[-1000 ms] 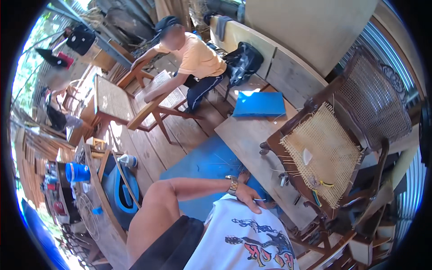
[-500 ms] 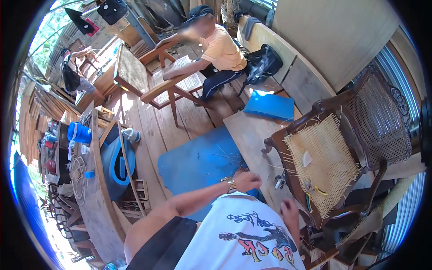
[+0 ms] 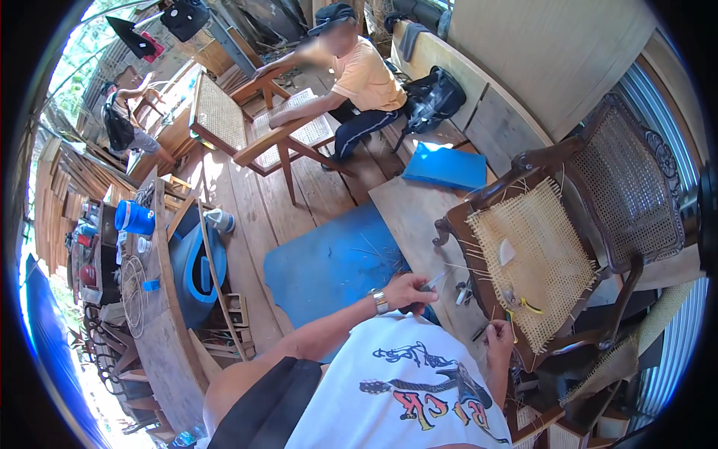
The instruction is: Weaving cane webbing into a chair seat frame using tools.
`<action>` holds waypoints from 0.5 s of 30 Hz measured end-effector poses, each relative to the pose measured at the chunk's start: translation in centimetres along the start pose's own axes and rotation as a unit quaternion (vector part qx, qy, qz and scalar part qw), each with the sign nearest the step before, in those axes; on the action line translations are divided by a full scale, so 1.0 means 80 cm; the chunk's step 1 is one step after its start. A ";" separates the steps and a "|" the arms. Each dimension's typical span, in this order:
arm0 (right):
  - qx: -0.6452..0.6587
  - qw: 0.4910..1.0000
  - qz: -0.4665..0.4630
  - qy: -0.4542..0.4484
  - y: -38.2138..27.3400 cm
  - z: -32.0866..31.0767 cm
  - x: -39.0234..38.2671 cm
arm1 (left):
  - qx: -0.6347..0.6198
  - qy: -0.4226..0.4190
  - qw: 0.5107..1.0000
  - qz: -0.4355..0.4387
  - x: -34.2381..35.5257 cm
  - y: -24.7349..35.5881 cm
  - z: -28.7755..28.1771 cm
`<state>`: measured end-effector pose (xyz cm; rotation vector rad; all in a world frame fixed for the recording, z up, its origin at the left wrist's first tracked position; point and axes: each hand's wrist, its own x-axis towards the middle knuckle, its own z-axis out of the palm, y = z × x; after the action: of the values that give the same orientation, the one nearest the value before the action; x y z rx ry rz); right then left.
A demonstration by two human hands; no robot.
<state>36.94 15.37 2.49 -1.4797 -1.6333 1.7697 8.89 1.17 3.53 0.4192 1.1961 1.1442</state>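
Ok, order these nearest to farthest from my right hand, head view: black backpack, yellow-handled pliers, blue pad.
1. Yellow-handled pliers: on the cane webbing, ahead-right.
2. Blue pad: farther ahead, slightly left.
3. Black backpack: beyond the pad.

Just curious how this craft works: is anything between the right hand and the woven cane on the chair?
Yes: in this view, the brown seat edge lies between the right hand and the woven cane; yellow-handled pliers rest on the cane near that side.
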 end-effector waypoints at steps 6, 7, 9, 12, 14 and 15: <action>0.067 0.997 -0.014 -0.019 -0.028 0.040 -0.014 | 0.090 -0.033 0.992 0.085 0.057 0.016 0.056; 0.063 0.997 -0.026 -0.032 -0.034 0.045 -0.016 | 0.095 -0.027 0.993 0.066 0.064 0.014 0.064; 0.058 0.997 -0.035 -0.045 -0.041 0.056 -0.020 | 0.166 -0.071 0.972 0.152 0.071 0.006 0.074; 0.062 0.995 -0.037 -0.061 -0.045 0.060 -0.023 | 0.166 -0.099 0.972 0.137 0.072 -0.006 0.083; 0.059 0.996 -0.027 -0.063 -0.035 0.055 -0.030 | 0.193 -0.093 0.969 0.119 0.071 -0.012 0.085; 0.019 0.998 -0.026 -0.058 -0.025 0.046 -0.035 | 0.208 -0.095 0.966 0.123 0.071 -0.014 0.085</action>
<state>34.33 11.78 4.87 -1.3285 -1.6665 1.8781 15.06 7.57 2.33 0.9993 1.2358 1.0297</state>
